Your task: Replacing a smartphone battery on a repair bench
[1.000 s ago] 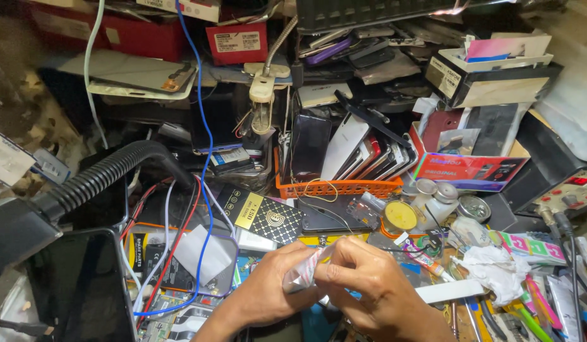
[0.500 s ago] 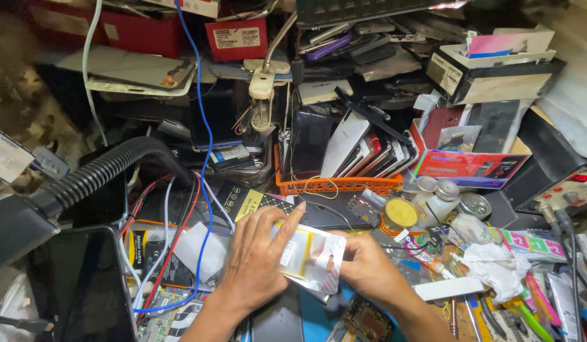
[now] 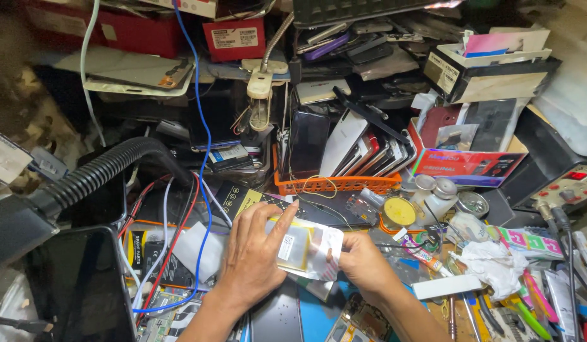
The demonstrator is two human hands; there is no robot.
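A clear plastic pouch with a flat grey, yellow-edged part inside is held flat above the bench between both hands. My left hand lies on its left end, fingers stretched over the top. My right hand pinches its right end. Under the hands lie a dark phone and a blue mat.
An orange basket packed with upright phones stands behind the hands. A black ribbed hose curves at the left above a dark tablet. Red, white and blue cables run down. Small jars, tissue and tools crowd the right.
The pouch was held edge-on and close between both hands; now it is turned flat and spread out, with the hands drawn apart and the left fingers extended.
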